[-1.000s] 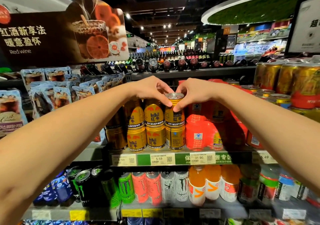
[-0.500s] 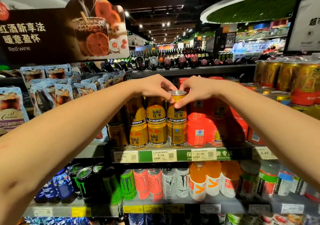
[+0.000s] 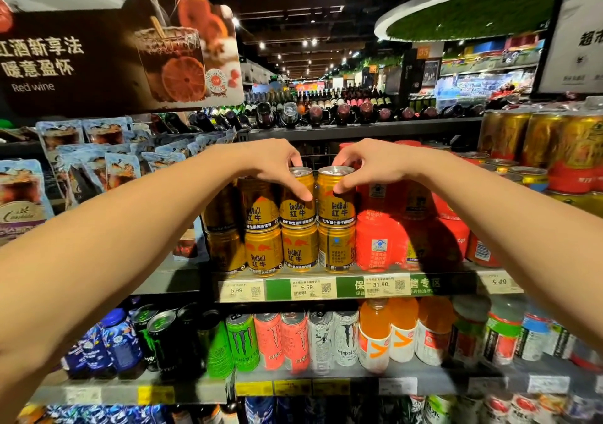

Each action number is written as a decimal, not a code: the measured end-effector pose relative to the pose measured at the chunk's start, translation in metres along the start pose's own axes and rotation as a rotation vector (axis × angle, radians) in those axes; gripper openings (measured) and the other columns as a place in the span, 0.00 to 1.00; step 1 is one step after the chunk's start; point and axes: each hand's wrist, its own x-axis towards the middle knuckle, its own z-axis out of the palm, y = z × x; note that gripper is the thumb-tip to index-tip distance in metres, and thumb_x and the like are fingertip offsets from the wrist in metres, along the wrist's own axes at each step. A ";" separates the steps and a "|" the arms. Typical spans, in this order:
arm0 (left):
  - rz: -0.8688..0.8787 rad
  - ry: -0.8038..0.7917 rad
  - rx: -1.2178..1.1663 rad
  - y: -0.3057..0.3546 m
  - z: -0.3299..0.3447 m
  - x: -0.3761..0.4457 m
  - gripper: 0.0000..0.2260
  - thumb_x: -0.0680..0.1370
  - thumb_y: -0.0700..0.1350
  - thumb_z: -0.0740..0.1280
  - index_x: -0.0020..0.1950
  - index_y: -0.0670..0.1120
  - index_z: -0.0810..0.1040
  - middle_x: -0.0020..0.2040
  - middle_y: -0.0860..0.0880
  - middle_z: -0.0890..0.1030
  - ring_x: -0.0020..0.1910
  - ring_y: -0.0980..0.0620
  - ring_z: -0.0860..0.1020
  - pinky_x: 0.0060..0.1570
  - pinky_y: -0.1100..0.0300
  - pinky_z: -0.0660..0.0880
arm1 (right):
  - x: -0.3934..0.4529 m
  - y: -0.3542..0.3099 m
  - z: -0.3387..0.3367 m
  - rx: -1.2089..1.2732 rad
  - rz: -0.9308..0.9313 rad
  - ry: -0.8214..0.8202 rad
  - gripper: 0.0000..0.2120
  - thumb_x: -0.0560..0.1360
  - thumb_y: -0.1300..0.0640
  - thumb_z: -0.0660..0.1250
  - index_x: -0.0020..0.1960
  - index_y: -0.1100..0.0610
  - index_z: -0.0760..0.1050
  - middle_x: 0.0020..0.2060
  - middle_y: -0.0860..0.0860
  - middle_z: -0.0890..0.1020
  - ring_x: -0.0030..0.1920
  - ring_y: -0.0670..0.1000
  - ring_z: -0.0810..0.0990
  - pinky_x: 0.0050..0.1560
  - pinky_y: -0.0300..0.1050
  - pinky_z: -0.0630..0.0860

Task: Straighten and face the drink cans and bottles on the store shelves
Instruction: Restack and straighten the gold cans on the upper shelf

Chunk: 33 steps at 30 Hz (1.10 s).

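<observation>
Gold Red Bull cans stand stacked two high on the middle shelf (image 3: 346, 288). My left hand (image 3: 277, 165) grips the top of one upper-row gold can (image 3: 297, 206), thumb down its front. My right hand (image 3: 368, 165) grips the rim of the neighbouring upper-row gold can (image 3: 336, 204) to its right. Both cans stand upright with their labels facing me. Below them the lower-row cans (image 3: 300, 249) sit on the shelf; the rightmost lower can (image 3: 336, 249) shows its side panel rather than the logo.
Red-orange cans (image 3: 380, 240) stand right of the gold ones. Monster cans (image 3: 243, 342) and orange bottles (image 3: 375, 335) fill the shelf below. Drink pouches (image 3: 98, 169) hang at left, gold cans (image 3: 554, 142) stand at right, wine bottles (image 3: 326, 110) lie above.
Before, both hands were on the one upper-right gold can. Now my left hand has shifted to the can left of it, while my right hand stays on the right can.
</observation>
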 end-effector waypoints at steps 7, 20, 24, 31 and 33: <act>0.076 0.032 -0.128 -0.008 0.005 -0.006 0.29 0.62 0.62 0.78 0.59 0.51 0.80 0.51 0.57 0.84 0.45 0.61 0.82 0.47 0.66 0.76 | 0.001 -0.003 0.001 -0.005 0.006 0.014 0.23 0.68 0.44 0.76 0.58 0.52 0.78 0.54 0.48 0.81 0.53 0.51 0.79 0.56 0.49 0.75; 0.104 0.179 -0.155 -0.011 0.009 -0.018 0.36 0.70 0.60 0.75 0.74 0.52 0.68 0.69 0.49 0.75 0.60 0.57 0.73 0.56 0.62 0.67 | -0.009 -0.012 0.011 -0.138 0.050 0.121 0.34 0.69 0.39 0.73 0.70 0.52 0.71 0.65 0.51 0.77 0.64 0.53 0.74 0.73 0.57 0.61; 0.172 0.296 -0.201 -0.007 0.017 -0.032 0.28 0.72 0.55 0.74 0.71 0.53 0.72 0.64 0.51 0.78 0.61 0.57 0.74 0.59 0.62 0.67 | -0.019 -0.027 0.025 -0.182 -0.051 0.320 0.34 0.69 0.40 0.73 0.69 0.56 0.73 0.64 0.53 0.79 0.66 0.56 0.74 0.72 0.63 0.60; 0.264 0.501 -0.245 0.014 0.041 -0.074 0.19 0.75 0.46 0.73 0.65 0.49 0.78 0.60 0.53 0.81 0.57 0.60 0.76 0.61 0.65 0.70 | -0.044 -0.045 0.055 -0.014 -0.245 0.578 0.22 0.72 0.47 0.74 0.62 0.56 0.78 0.58 0.53 0.79 0.65 0.55 0.71 0.71 0.61 0.61; 0.269 0.544 -0.273 0.019 0.051 -0.088 0.18 0.74 0.44 0.73 0.64 0.49 0.79 0.59 0.52 0.82 0.58 0.57 0.78 0.61 0.64 0.71 | -0.049 -0.050 0.066 0.059 -0.302 0.600 0.19 0.71 0.51 0.76 0.59 0.57 0.79 0.56 0.55 0.80 0.63 0.55 0.71 0.70 0.59 0.63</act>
